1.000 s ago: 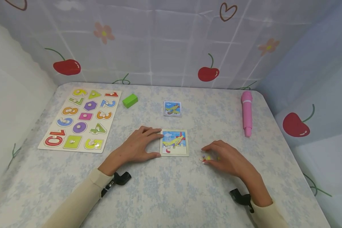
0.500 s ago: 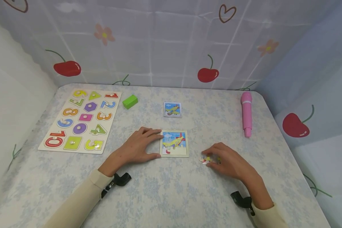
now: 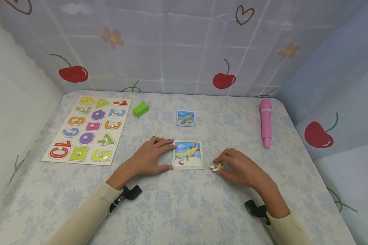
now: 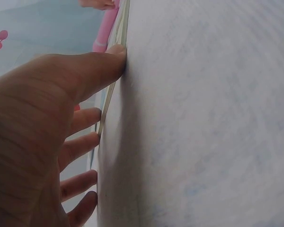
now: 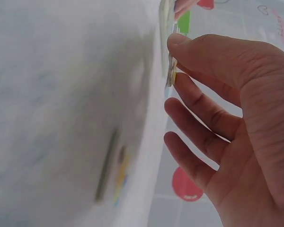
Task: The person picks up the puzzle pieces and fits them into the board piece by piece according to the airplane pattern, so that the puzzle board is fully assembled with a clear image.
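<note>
A small square jigsaw board [image 3: 187,166] with a yellow airplane picture lies on the table; bare tray shows along its lower part. My left hand [image 3: 148,157] rests at its left side, with thumb and fingertips touching the rim and the fingers loosely extended. Just right of the board, my right hand [image 3: 243,169] pinches a jigsaw piece [image 3: 216,166] with yellow, red and white on it. In the right wrist view the piece [image 5: 172,71] is seen edge-on between thumb and fingers, partly hidden.
Behind the board lies a small airplane picture card [image 3: 185,118]. A green block [image 3: 140,109] sits beside a number-and-shape peg puzzle [image 3: 89,131] on the left. At the right lies a pink toy microphone [image 3: 265,122]. A printed curtain [image 3: 187,47] stands behind the table.
My right hand has moved slightly left with the jigsaw piece, lifting it closer to the board. The left hand and the board have stayed in place.
</note>
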Motion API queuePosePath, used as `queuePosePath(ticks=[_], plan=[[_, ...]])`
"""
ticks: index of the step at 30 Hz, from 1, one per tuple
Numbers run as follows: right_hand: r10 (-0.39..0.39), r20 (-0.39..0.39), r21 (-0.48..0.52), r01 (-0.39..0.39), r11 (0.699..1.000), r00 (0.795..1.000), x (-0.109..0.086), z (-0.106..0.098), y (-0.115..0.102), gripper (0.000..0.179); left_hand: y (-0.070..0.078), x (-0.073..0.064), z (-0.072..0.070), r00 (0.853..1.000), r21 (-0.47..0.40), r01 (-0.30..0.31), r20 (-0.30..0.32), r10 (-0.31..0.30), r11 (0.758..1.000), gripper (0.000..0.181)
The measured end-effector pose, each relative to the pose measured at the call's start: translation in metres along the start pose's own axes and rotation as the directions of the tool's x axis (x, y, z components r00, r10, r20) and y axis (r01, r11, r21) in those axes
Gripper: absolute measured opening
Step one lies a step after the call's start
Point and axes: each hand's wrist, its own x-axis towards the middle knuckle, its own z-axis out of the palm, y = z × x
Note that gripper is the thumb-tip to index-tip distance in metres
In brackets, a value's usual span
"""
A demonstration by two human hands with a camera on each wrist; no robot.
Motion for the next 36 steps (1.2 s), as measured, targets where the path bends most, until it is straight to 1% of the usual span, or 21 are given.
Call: queuePosePath(ticks=[7,13,25,32,36], plan=[[-0.049,0.004,-0.001,0.049,0.999,0.999,0.018,-0.003,-0.010,0.034,-0.003,0.001,0.003,1.000,-0.006,0.005,0.003,-0.005,1.000,0.074],[-0.108,-0.004,-0.002,0.108,0.994,0.994,0.033,-0.003,-0.016,0.032,-0.003,0.001,0.001,1.000,-0.004,0.009,0.004,-0.009,1.000,0.074],[-0.154,0.036,-0.037,0.156,0.987,0.987,0.060,-0.005,-0.032,0.028,-0.002,0.000,0.000,1.000,-0.003,0.002,-0.003,-0.002,1.000,0.073],[-0.185,0.049,-0.064,0.188,0.980,0.982,0.071,-0.001,-0.037,0.028,-0.003,0.001,0.001,1.000,0.010,0.004,0.013,-0.004,1.000,0.073],[-0.179,0.060,-0.068,0.183,0.981,0.982,0.075,0.001,-0.040,0.030,-0.003,0.001,0.000,1.000,0.011,-0.002,0.012,0.002,1.000,0.074]])
